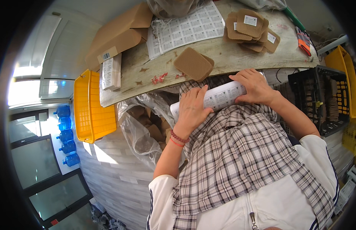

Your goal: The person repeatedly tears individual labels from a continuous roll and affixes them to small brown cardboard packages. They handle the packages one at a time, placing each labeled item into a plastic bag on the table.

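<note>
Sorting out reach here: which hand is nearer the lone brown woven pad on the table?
Left. The left hand grips the roll just below the brown pad; the right hand sits farther off to its right.

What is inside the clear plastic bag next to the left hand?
The clear plastic bag holds brown flat pieces, like the brown pads on the table. The left hand and checked cloth cover its right side.

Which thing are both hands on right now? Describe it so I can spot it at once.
Start at the wooden worktable, then drop to its near edge above the checked cloth on the lap. There the left hand and right hand grip a rolled white label sheet. It is the only rolled thing; the brown pads lie flat.
</note>
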A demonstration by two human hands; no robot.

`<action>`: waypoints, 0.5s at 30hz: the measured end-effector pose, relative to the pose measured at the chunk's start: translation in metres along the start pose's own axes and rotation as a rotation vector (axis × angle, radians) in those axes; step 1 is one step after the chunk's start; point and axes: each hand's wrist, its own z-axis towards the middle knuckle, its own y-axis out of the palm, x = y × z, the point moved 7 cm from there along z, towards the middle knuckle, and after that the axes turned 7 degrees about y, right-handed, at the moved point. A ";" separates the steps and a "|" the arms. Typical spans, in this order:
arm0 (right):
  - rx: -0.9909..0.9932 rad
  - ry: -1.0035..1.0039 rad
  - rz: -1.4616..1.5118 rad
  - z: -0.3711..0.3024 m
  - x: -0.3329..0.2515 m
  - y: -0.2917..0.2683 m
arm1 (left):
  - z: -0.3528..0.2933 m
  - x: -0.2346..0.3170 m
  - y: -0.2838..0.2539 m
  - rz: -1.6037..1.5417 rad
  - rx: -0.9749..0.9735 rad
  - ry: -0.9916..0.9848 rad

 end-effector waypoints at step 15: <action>-0.230 -0.078 0.251 0.067 -0.043 0.034 | 0.005 -0.008 -0.028 -0.341 0.013 -0.184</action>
